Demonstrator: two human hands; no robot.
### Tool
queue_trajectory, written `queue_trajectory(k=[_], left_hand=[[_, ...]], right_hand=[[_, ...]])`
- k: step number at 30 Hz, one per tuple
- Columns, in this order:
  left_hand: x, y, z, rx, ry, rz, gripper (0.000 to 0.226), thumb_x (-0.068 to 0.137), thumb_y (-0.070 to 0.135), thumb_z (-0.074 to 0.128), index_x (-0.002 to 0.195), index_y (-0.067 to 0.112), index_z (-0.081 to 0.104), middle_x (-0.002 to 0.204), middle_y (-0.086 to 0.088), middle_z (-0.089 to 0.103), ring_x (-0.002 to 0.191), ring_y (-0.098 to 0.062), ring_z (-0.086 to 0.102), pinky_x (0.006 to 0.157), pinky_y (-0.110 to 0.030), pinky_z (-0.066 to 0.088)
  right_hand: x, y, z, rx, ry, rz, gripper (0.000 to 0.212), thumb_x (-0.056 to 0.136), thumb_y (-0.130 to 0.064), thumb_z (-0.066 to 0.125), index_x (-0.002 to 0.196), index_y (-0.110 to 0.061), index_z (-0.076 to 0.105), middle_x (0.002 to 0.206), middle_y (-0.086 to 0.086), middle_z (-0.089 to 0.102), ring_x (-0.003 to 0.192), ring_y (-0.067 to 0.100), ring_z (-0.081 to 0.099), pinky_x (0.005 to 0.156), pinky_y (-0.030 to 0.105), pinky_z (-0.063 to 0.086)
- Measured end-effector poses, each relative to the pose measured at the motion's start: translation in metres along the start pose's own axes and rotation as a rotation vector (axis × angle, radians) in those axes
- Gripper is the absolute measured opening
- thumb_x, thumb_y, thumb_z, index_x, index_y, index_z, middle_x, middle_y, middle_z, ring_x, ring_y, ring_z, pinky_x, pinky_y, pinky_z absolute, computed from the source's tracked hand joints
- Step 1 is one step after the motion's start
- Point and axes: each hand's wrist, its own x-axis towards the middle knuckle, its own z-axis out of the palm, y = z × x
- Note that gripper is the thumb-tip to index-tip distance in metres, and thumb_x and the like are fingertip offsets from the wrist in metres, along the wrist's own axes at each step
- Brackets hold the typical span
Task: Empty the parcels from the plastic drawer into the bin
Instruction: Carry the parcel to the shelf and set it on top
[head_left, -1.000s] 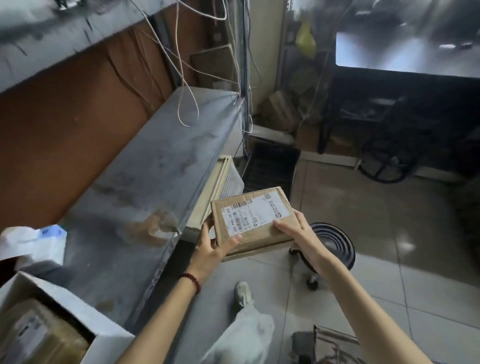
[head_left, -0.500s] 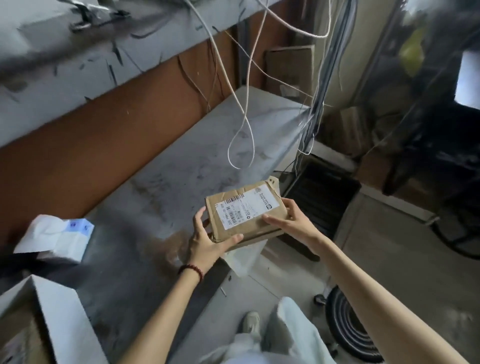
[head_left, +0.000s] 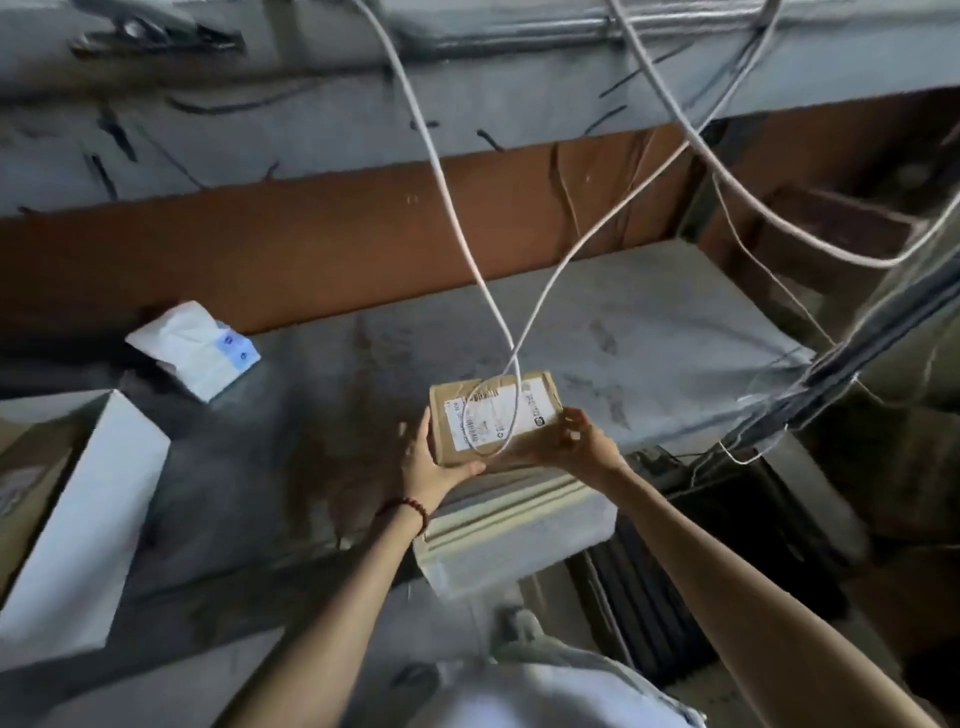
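Nearest to me I see the pale plastic drawer (head_left: 514, 540) at the tabletop's (head_left: 270, 467) near edge. Just above it, the left hand (head_left: 431, 465) grips the parcel (head_left: 491, 421) by its left end. The right hand (head_left: 569, 441) curls round its right end, label facing up. A white cable loop (head_left: 498, 332) hangs across the label. Off left stands a white box (head_left: 88, 519), and beyond it lies a tissue pack (head_left: 195, 351).

I can't read the label (head_left: 498, 421) on the parcel (head_left: 445, 441); a white cable (head_left: 514, 358) crosses it. At nine o'clock, the white box (head_left: 88, 519) runs off frame.
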Motion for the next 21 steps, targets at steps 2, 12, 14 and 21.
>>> queue_trajectory(k=[2, 12, 14, 21], left_hand=[[0.0, 0.004, 0.014, -0.003, 0.046, -0.013, 0.103, 0.063, 0.01, 0.088, 0.147, 0.006, 0.029, 0.153, -0.02, 0.026, 0.145, -0.027, 0.016, 0.111, -0.025, 0.018], [0.015, -0.035, 0.031, 0.118, 0.116, -0.119, 0.054, 0.073, 0.013, 0.081, 0.121, 0.003, 0.058, 0.121, -0.017, 0.063, 0.115, -0.032, 0.056, 0.096, -0.041, 0.043], [0.016, -0.047, 0.031, 0.138, 0.116, -0.117, 0.054, 0.076, 0.018, 0.08, 0.123, 0.004, 0.058, 0.123, -0.017, 0.062, 0.117, -0.032, 0.055, 0.096, -0.044, 0.044], [0.016, -0.055, 0.021, 0.303, -0.167, -0.078, 0.077, 0.087, 0.032, 0.066, 0.15, 0.025, 0.023, 0.157, -0.004, 0.023, 0.141, -0.025, 0.029, 0.112, -0.04, 0.03]], right_hand=[[0.012, 0.004, -0.009, -0.049, -0.036, -0.011, 0.08, 0.07, -0.035, 0.085, 0.137, -0.019, 0.044, 0.121, 0.007, 0.063, 0.109, 0.024, 0.06, 0.085, 0.028, 0.046], [0.035, 0.008, 0.004, -0.334, -0.166, -0.234, 0.068, 0.083, -0.023, 0.075, 0.142, -0.017, 0.042, 0.139, 0.01, 0.05, 0.12, 0.028, 0.053, 0.089, 0.025, 0.041], [0.037, 0.008, 0.007, -0.367, -0.169, -0.27, 0.065, 0.087, -0.021, 0.069, 0.145, -0.017, 0.039, 0.143, 0.01, 0.048, 0.123, 0.028, 0.051, 0.094, 0.028, 0.041], [0.038, 0.008, 0.004, -0.359, -0.234, -0.214, 0.066, 0.094, -0.018, 0.059, 0.15, -0.018, 0.025, 0.15, 0.01, 0.04, 0.127, 0.033, 0.048, 0.095, 0.031, 0.04]])
